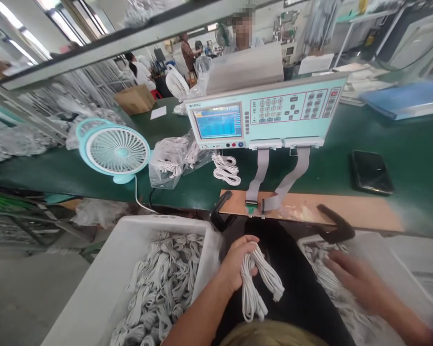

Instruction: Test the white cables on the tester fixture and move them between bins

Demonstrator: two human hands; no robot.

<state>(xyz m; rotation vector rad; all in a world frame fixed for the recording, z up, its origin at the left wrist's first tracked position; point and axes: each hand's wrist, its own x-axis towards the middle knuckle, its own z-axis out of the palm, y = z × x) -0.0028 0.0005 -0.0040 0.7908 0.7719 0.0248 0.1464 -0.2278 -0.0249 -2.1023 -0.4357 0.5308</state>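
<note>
My left hand [234, 263] is closed around folded white cable bundles [252, 288], which hang over my lap in two looped lengths. To the right, my right hand [357, 276] is at a white bin [368, 245], over more white cable bundles [323, 271]. Motion smears its fingers, so whether it grips one of them cannot be made out. On my left stands another white bin [166, 221], with a pile of similar cable bundles [162, 283] in it.
A tester with a screen [267, 113] stands on the green table [418, 158], its ribbon cables running to a clamped wooden board [364, 211]. Nearby are a small fan [117, 149], bagged cables [169, 161], a loose cable bundle [226, 169] and a black phone [371, 171]. Other people are in the background.
</note>
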